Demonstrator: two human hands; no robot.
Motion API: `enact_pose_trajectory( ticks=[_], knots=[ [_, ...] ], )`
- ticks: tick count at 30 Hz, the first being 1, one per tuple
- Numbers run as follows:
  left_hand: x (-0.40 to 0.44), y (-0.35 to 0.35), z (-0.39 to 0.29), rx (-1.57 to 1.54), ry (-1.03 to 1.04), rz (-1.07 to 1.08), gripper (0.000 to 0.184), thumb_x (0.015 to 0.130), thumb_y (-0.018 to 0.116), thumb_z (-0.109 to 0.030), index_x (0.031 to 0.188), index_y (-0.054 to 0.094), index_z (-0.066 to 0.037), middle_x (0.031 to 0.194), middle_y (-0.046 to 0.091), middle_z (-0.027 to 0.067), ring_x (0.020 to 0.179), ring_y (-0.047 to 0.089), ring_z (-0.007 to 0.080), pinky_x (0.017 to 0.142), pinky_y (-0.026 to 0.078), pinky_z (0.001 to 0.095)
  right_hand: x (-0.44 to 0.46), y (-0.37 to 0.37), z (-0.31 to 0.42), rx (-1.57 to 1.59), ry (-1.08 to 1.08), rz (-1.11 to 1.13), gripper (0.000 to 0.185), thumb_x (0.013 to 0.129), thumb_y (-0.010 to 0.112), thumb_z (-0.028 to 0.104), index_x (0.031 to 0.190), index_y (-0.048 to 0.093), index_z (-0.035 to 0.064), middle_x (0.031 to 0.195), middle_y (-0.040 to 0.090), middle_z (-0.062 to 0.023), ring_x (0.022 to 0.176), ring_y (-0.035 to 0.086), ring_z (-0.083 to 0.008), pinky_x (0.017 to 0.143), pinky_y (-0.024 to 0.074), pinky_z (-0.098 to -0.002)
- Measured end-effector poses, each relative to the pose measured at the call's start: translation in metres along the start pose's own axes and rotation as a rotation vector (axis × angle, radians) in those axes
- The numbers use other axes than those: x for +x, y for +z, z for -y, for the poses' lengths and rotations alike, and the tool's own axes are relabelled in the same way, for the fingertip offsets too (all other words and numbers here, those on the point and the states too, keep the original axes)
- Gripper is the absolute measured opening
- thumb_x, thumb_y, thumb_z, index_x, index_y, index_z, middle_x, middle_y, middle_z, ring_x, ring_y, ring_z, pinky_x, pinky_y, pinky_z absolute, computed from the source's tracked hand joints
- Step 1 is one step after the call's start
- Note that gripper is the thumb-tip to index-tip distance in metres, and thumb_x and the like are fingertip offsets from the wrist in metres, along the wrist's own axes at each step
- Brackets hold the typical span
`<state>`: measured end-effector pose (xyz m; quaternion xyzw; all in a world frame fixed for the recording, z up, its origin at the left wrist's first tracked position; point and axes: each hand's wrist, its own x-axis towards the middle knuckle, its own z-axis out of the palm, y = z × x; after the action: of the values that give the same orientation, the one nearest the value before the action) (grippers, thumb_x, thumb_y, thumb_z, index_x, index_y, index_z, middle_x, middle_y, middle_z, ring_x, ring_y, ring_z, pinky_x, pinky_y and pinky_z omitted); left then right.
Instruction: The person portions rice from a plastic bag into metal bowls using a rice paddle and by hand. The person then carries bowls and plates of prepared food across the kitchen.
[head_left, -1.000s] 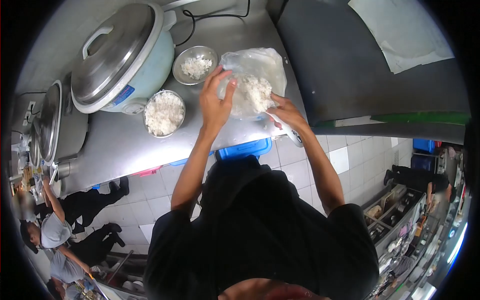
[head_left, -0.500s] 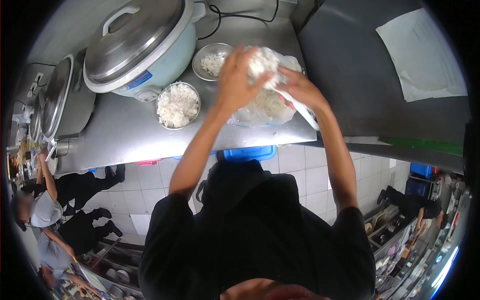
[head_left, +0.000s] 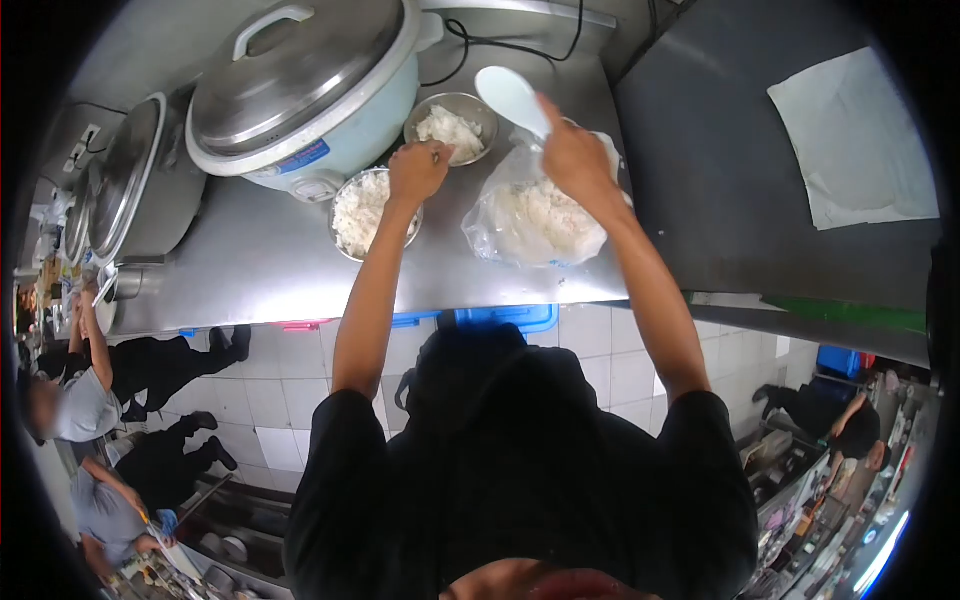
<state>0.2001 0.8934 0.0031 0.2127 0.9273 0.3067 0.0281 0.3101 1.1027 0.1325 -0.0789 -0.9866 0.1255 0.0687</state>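
Stainless steel, bright along its near edge, forms the surface (head_left: 262, 285) carrying the rice. The right hand (head_left: 578, 160) has its fingers wrapped round the handle of a white paddle (head_left: 506, 95), whose blade is raised beside the far bowl (head_left: 480, 112) and shows no clump of rice. The left hand (head_left: 418, 172) has curled fingers at the near-left side of that bowl; whether they pinch its rim, I cannot tell.

As far as filling goes, the near bowl (head_left: 417, 228) looks heaped, while the far one has only a mound in its middle with bare metal round it. Plenty of loose rice (head_left: 545, 215) lies in the open plastic bag (head_left: 486, 228) on the right.

The big rice cooker (head_left: 355, 150), lid on, crowds both bowls from the left, and its black cord (head_left: 492, 42) loops along the far side. The left wrist covers part of the near bowl, and the right hand hides the bag's far edge. A dark panel (head_left: 690, 170) bearing a pale sheet (head_left: 858, 140) limits room on the right. Other people work at the far left and right.
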Motion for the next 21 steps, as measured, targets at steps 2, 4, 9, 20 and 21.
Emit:
enact_pose_trajectory(
  ticks=[2, 4, 9, 20, 21],
  knots=[
    [-0.029, -0.01, -0.023, -0.256, 0.098, -0.281, 0.029, 0.088, 0.058, -0.033, 0.094, 0.068, -0.006, 0.091, 0.067, 0.0176, 0.091, 0.061, 0.0363, 0.083, 0.047, 0.0416, -0.047, -0.049, -0.003, -0.029, 0.118, 0.04, 0.059, 0.084, 0.055, 0.018, 0.141, 0.036, 0.0179, 0.084, 0.066, -0.0215, 0.079, 0.064, -0.0397, 0.074, 0.0489, -0.05],
    [-0.065, -0.002, -0.046, -0.341, 0.08, -0.313, 0.022, 0.092, 0.057, -0.023, 0.093, 0.067, -0.003, 0.091, 0.067, 0.0137, 0.087, 0.062, 0.0313, 0.08, 0.047, 0.0397, -0.083, -0.062, -0.021, -0.04, 0.162, 0.01, 0.058, 0.084, 0.054, 0.018, 0.14, 0.038, 0.0179, 0.083, 0.066, -0.0214, 0.078, 0.063, -0.0406, 0.074, 0.0492, -0.0508],
    [-0.101, 0.104, -0.031, -1.295, -0.303, -0.41, 0.032, 0.1, 0.044, -0.023, 0.109, 0.06, 0.002, 0.107, 0.063, 0.01, 0.103, 0.058, 0.02, 0.093, 0.042, 0.0334, -0.118, -0.022, -0.061, -0.316, 0.329, 0.36, 0.056, 0.081, 0.056, 0.014, 0.135, 0.045, 0.0098, 0.089, 0.066, -0.0225, 0.084, 0.066, -0.0369, 0.073, 0.0538, -0.0445],
    [-0.066, 0.118, -0.088, -1.281, -0.177, -0.106, 0.049, 0.102, 0.025, -0.032, 0.136, 0.046, -0.004, 0.139, 0.045, 0.0129, 0.126, 0.043, 0.0228, 0.106, 0.03, 0.0308, -0.087, 0.057, -0.067, -0.074, 0.332, 0.427, 0.053, 0.078, 0.057, 0.013, 0.128, 0.047, -0.0029, 0.091, 0.066, -0.0236, 0.084, 0.067, -0.0326, 0.073, 0.0543, -0.0414],
    [-0.068, 0.118, -0.092, -1.362, -0.231, -0.075, 0.05, 0.102, 0.024, -0.034, 0.138, 0.043, -0.004, 0.141, 0.043, 0.0126, 0.127, 0.042, 0.0228, 0.107, 0.028, 0.0313, -0.086, 0.06, -0.069, 0.011, 0.342, 0.417, 0.056, 0.08, 0.054, 0.011, 0.133, 0.043, -0.0019, 0.085, 0.066, -0.0218, 0.078, 0.068, -0.029, 0.07, 0.0545, -0.0393]
  ],
)
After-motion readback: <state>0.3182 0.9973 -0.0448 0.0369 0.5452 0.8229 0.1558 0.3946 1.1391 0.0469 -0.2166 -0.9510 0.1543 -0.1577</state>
